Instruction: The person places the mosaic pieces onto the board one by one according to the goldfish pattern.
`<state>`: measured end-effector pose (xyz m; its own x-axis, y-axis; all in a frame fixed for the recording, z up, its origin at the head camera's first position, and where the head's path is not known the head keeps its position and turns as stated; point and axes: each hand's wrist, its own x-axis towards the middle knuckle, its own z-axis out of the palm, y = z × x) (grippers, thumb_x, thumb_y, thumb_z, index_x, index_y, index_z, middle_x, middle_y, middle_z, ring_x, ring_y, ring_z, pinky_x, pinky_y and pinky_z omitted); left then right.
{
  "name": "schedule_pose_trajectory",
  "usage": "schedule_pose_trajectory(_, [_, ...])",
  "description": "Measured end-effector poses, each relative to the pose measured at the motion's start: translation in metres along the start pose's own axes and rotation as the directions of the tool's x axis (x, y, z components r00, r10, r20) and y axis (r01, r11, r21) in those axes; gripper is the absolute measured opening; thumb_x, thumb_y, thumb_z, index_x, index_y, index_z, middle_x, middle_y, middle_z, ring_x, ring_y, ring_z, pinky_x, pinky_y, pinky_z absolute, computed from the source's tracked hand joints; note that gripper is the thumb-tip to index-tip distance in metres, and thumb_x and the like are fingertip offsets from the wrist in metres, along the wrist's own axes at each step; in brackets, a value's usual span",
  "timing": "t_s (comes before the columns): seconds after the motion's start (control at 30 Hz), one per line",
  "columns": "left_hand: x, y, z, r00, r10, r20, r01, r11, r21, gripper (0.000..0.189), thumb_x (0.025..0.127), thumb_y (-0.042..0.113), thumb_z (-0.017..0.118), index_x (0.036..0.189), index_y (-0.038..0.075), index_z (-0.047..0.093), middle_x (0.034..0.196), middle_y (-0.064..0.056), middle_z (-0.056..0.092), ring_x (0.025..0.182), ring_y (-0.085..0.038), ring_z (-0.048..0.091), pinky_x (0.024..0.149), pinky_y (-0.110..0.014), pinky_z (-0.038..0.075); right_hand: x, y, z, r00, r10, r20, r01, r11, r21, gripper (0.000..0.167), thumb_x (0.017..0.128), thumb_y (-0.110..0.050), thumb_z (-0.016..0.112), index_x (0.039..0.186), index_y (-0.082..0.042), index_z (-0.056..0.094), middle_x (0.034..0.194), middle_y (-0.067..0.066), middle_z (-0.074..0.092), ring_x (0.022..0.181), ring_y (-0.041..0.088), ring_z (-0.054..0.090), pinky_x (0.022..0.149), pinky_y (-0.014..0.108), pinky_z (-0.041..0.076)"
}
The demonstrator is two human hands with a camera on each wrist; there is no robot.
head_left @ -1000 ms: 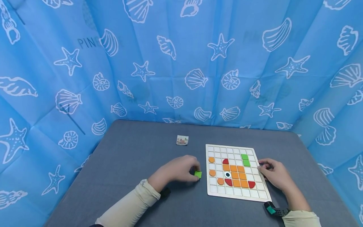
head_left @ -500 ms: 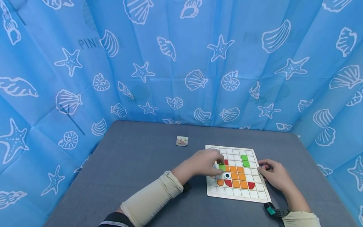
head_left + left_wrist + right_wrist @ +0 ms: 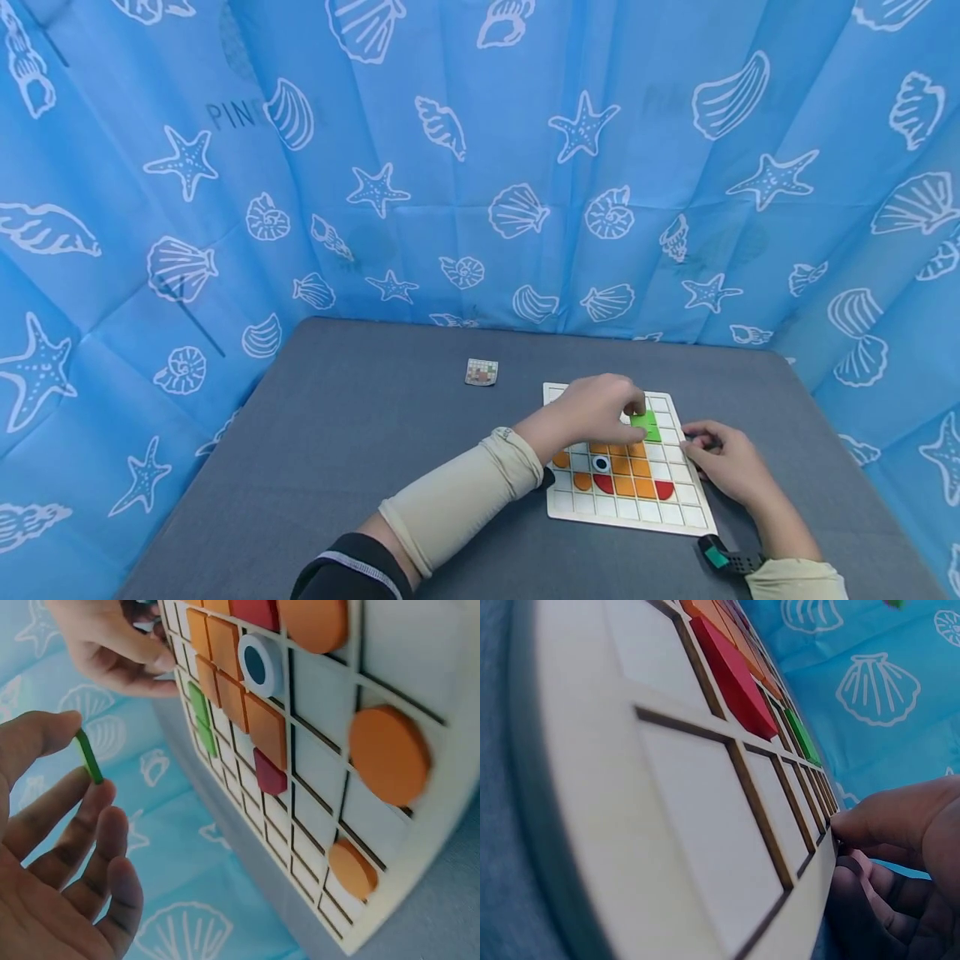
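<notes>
My left hand (image 3: pixel 596 408) is over the upper middle of a white grid board (image 3: pixel 630 522), pinching a green square tile (image 3: pixel 88 756) between thumb and fingertips. In the left wrist view the tile is tilted on edge and apart from the board. Green tiles (image 3: pixel 201 712) sit in the grid close by, partly covered by the held tile in the head view. Orange square tiles (image 3: pixel 265 729), a round eye tile (image 3: pixel 260 665) and red curved-edge tiles (image 3: pixel 733 681) form a block. My right hand (image 3: pixel 723 458) grips the board's right edge, thumb on the rim, other fingers curled below it.
Orange round tiles (image 3: pixel 388 754) lie in cells at the board's left side. A small picture card (image 3: pixel 482 372) lies on the grey table (image 3: pixel 360 400), behind and left of the board. A blue shell-patterned curtain (image 3: pixel 465 167) hangs behind the table.
My left hand has carried the green tile from the table left of the board, rightward across it, to near the green tiles. The right hand has stayed at the board's edge.
</notes>
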<state>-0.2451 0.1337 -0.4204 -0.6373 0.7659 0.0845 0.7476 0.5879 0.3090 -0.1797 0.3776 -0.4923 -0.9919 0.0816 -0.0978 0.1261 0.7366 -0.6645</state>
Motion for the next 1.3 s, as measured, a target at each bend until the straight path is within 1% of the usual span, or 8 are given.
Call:
schedule_pose_trajectory(0.23, [0.024,0.007,0.013,0.998,-0.066,-0.004,0.066,0.998,0.024,0.025,0.097,0.048,0.074,0.114,0.03,0.078,0.104,0.017,0.069,0.087,0.006,0.056,0.067,-0.015,0.045,-0.001,-0.001,-0.001,1.0,-0.01,0.008,0.01,1.0,0.0,0.042,0.105,-0.02,0.062,0.135,0.01,0.059,0.099,0.012,0.059,0.074,0.014,0.055,0.06,0.026,0.054])
schedule_pose_trajectory(0.33, [0.033,0.011,0.024,0.994,-0.107,0.02,0.106,0.994,0.037,0.026,0.097,0.049,0.074,0.115,0.032,0.078,0.103,0.018,0.069,0.083,0.007,0.055,0.065,-0.016,0.045,-0.001,-0.001,-0.002,1.0,-0.01,0.013,0.01,1.0,0.004,0.042,0.105,-0.02,0.062,0.135,0.01,0.059,0.099,0.012,0.059,0.073,0.014,0.055,0.06,0.026,0.054])
schedule_pose_trajectory(0.5, [0.042,0.017,0.04,0.988,-0.141,0.063,0.136,0.988,0.073,0.024,0.096,0.05,0.075,0.114,0.034,0.077,0.099,0.021,0.068,0.078,0.005,0.055,0.065,-0.018,0.046,-0.002,0.0,-0.001,1.0,-0.007,0.01,0.007,1.0,0.007,0.042,0.104,-0.019,0.062,0.134,0.01,0.06,0.098,0.012,0.059,0.071,0.015,0.055,0.06,0.026,0.055])
schedule_pose_trajectory(0.63, [0.045,0.017,0.05,0.985,-0.164,0.062,0.157,0.983,0.098,0.019,0.096,0.048,0.076,0.108,0.033,0.076,0.093,0.02,0.066,0.075,0.003,0.054,0.064,-0.019,0.046,-0.003,0.001,0.001,1.0,-0.009,0.009,0.009,1.0,0.011,0.042,0.104,-0.019,0.062,0.135,0.009,0.06,0.098,0.012,0.059,0.072,0.015,0.055,0.06,0.026,0.055])
schedule_pose_trajectory(0.73, [0.045,0.016,0.055,0.982,-0.179,0.062,0.172,0.98,0.094,0.013,0.096,0.044,0.076,0.097,0.031,0.075,0.082,0.018,0.063,0.069,0.001,0.053,0.058,-0.02,0.044,-0.003,0.001,0.002,1.0,-0.007,0.008,0.007,1.0,0.014,0.042,0.104,-0.019,0.062,0.135,0.009,0.06,0.098,0.012,0.06,0.073,0.015,0.055,0.06,0.026,0.055])
schedule_pose_trajectory(0.87, [0.045,0.012,0.059,0.98,-0.193,0.05,0.188,0.978,0.085,0.019,0.096,0.041,0.077,0.084,0.028,0.069,0.071,0.013,0.055,0.064,-0.002,0.051,0.054,-0.022,0.041,-0.002,0.001,0.001,1.0,-0.008,0.004,0.007,1.0,0.011,0.041,0.105,-0.018,0.062,0.135,0.01,0.059,0.098,0.012,0.06,0.072,0.014,0.056,0.06,0.026,0.055])
schedule_pose_trajectory(1.13, [0.047,0.006,0.06,0.98,-0.188,0.07,0.184,0.982,0.052,0.022,0.091,0.045,0.079,0.085,0.028,0.066,0.073,0.012,0.055,0.067,-0.003,0.051,0.055,-0.023,0.04,0.0,-0.002,-0.001,1.0,-0.013,0.008,0.013,1.0,0.008,0.042,0.107,-0.02,0.061,0.137,0.011,0.057,0.099,0.013,0.06,0.072,0.015,0.056,0.06,0.026,0.055])
schedule_pose_trajectory(1.3, [0.046,0.006,0.059,0.98,-0.182,0.076,0.18,0.983,0.042,0.016,0.09,0.04,0.082,0.095,0.028,0.072,0.081,0.016,0.059,0.072,-0.001,0.053,0.059,-0.022,0.043,0.0,-0.002,-0.001,1.0,-0.016,0.005,0.016,1.0,0.007,0.041,0.106,-0.018,0.061,0.135,0.011,0.058,0.097,0.012,0.06,0.071,0.015,0.055,0.059,0.026,0.054])
